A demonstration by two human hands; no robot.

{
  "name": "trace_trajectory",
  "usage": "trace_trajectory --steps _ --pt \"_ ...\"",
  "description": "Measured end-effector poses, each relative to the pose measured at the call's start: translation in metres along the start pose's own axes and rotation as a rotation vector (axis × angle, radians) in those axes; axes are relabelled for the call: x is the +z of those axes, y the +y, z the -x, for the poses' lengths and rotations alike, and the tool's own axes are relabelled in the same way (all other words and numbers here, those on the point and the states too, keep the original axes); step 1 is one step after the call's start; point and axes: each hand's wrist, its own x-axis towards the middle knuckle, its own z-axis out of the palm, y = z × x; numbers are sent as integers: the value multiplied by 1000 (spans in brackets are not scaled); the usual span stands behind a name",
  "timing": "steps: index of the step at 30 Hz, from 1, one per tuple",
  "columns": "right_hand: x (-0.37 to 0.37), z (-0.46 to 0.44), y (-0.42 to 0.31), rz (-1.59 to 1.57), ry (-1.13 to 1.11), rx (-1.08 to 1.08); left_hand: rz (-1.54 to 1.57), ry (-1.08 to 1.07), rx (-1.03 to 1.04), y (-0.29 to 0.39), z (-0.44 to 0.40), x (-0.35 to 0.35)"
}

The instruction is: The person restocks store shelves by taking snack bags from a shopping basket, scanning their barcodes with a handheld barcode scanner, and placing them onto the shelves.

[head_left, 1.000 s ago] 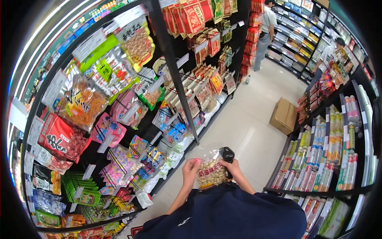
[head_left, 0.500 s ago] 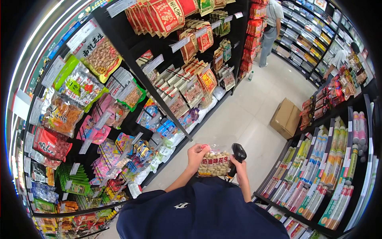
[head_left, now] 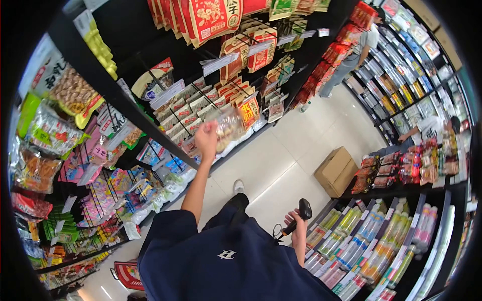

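Observation:
My left hand (head_left: 206,140) stretches out to the shelf on the left, its fingers closed on the upper edge of a clear bag of peanuts (head_left: 229,129). Motion blurs the bag, which is in front of hanging snack packets (head_left: 187,113); whether it touches them I cannot tell. Low on the right, my right hand (head_left: 297,228) is wrapped round the handle of a black handheld barcode scanner (head_left: 304,209). The scanner's head points up, away from my body, and a thin cord loop hangs at its lower end.
A cardboard box (head_left: 336,171) sits on the tiled floor ahead to the right. Tube-shaped packages (head_left: 371,220) fill the right shelf. A red basket (head_left: 131,275) is on the floor at lower left. Two people stand farther off, one in a grey shirt (head_left: 362,40).
My left hand has carried the peanut bag away from the scanner, up and left to the shelf. My right hand has lowered slightly with the scanner. The view has turned left and nearer the rack.

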Motion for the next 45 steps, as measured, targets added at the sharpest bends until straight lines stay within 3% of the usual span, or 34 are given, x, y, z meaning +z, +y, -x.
trace_trajectory --steps 9,18,21,27,31,36,40,45 --pt "92 -70 -110 114 -162 -17 555 91 -4 65 -89 34" --pt "159 -92 -111 163 -365 100 532 192 52 75 -113 37" --pt "169 -95 -118 200 -393 88 348 275 75 63 -121 36" --pt "173 -117 -142 273 -398 20 230 185 131 63 -117 26" --pt "171 -137 -151 270 -399 26 283 254 175 73 -118 30" --pt "183 -163 -161 253 -450 73 309 235 104 101 -112 31" --pt "192 -198 -170 326 -543 87 384 349 113 113 -114 38" --pt "208 -225 -199 373 -630 73 225 462 99 126 -129 48"
